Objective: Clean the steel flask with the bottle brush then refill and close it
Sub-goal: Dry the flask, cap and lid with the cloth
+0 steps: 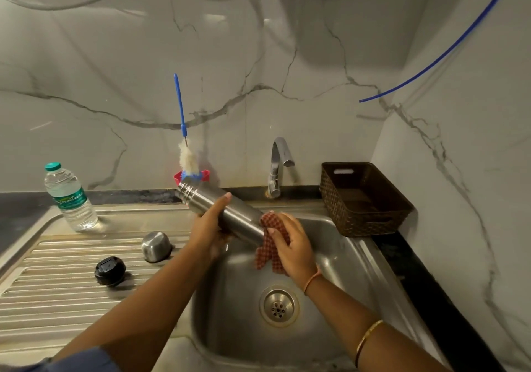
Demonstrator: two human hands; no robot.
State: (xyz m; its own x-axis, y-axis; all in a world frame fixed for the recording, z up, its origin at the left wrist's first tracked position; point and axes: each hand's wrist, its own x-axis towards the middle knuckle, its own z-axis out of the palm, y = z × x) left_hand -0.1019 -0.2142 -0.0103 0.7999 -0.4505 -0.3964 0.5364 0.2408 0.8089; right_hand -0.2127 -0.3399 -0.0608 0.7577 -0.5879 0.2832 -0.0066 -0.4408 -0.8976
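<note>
While flask [242,216] lies tilted over sink [346,259], uncapped, contents unseen, my left hand [209,228] wraps its middle; my right hand [296,248] clutches checked cloth [265,254] against base.

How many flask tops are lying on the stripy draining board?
2. The steel cup cap sits upside down on the draining board; the black stopper lies nearer the camera, to its left. None look hidden.

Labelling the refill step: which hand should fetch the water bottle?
Probably right. The left hand grips the steel flask; the right hand holds only the checked cloth, droppable into the sink. Downside: the water bottle stands far left.
</note>
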